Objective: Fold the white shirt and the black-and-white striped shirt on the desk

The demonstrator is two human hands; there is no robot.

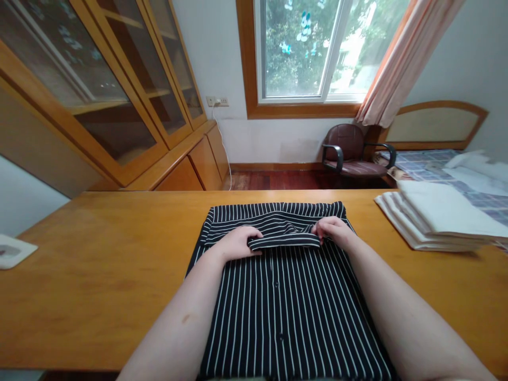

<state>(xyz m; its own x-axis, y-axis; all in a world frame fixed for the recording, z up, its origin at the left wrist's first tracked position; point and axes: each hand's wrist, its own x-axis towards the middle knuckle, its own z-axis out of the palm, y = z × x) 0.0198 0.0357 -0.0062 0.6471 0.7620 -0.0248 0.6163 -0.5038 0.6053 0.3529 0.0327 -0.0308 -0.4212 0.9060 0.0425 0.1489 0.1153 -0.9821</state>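
A black shirt with white stripes (293,307) lies on the wooden table in front of me, its buttoned front facing up. Across its upper part runs a narrow folded band, the shirt's collar (283,241), with stripes going sideways. My left hand (239,242) is closed on the left end of this collar, thumb above and fingers partly under it. At the right end, my right hand (332,230) pinches the cloth with bent fingers. Behind the collar the fabric is bunched and wrinkled.
The wooden table (119,275) spreads to both sides. A stack of folded white packets or cloths (440,217) sits on its right side; a white object (16,251) is at the left edge. Beyond stand a cabinet (178,140), a brown armchair (351,151) and a bed (428,159).
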